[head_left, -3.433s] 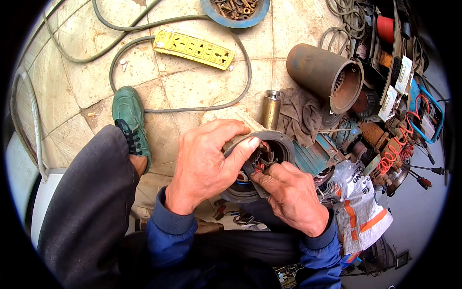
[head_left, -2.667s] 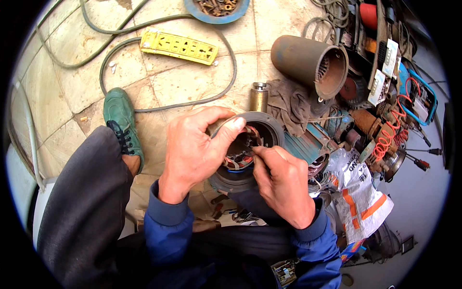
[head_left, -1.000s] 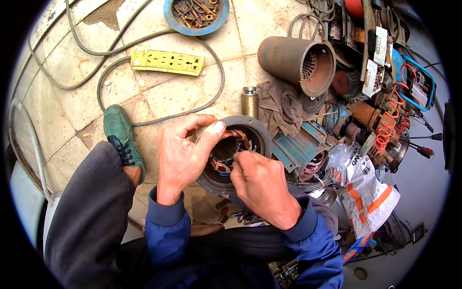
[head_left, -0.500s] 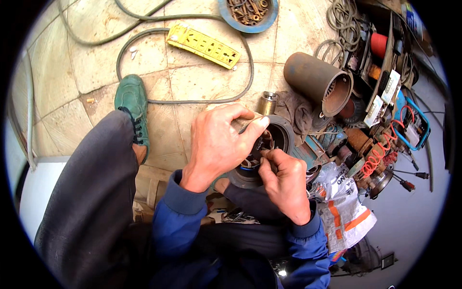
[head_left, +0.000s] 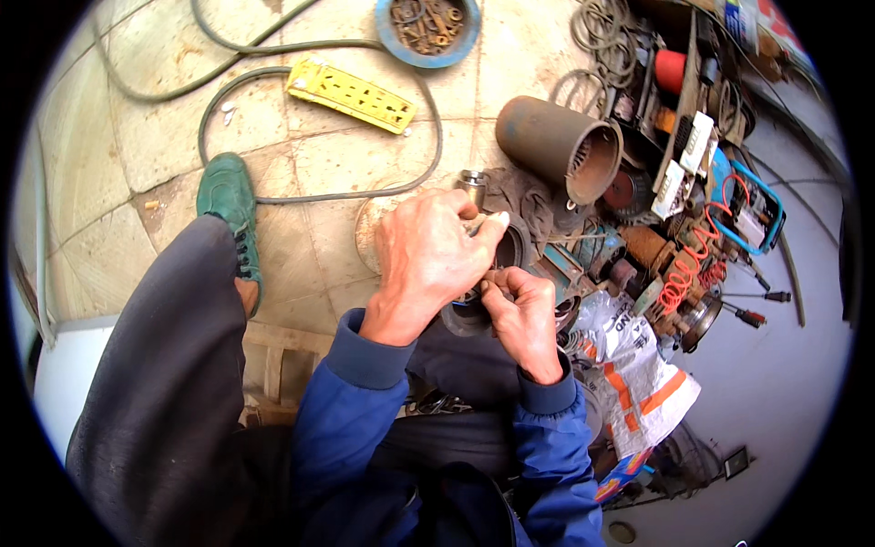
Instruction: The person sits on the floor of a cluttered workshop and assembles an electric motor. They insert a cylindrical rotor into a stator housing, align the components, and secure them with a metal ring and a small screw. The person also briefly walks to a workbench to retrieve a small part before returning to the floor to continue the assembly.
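Observation:
Between my hands stands a dark round motor housing (head_left: 517,239), its open end facing up, with what look like copper windings inside; my fingers cover much of the opening. My left hand (head_left: 424,255) is closed over its left side, fingers curled under and thumb reaching across the opening; what it grips is hidden. My right hand (head_left: 526,314) pinches thumb and forefinger together at the opening's near right edge, on something too small to make out. Just beyond the housing stands a small shiny metal cylinder (head_left: 472,182), beside a crumpled brown rag (head_left: 524,196).
A yellow power strip (head_left: 351,96) and its cable lie on the tiled floor, near a blue bowl (head_left: 387,41) of rusty bolts. To the right are a large rusty metal cylinder (head_left: 542,141), a heap of tools and parts, a coiled red cord (head_left: 679,283) and a white sack (head_left: 652,392).
The view has shifted, so the surroundings sit farther left in the picture. Both hands stay at the motor housing, with the right still pinching; the left has turned slightly over the opening.

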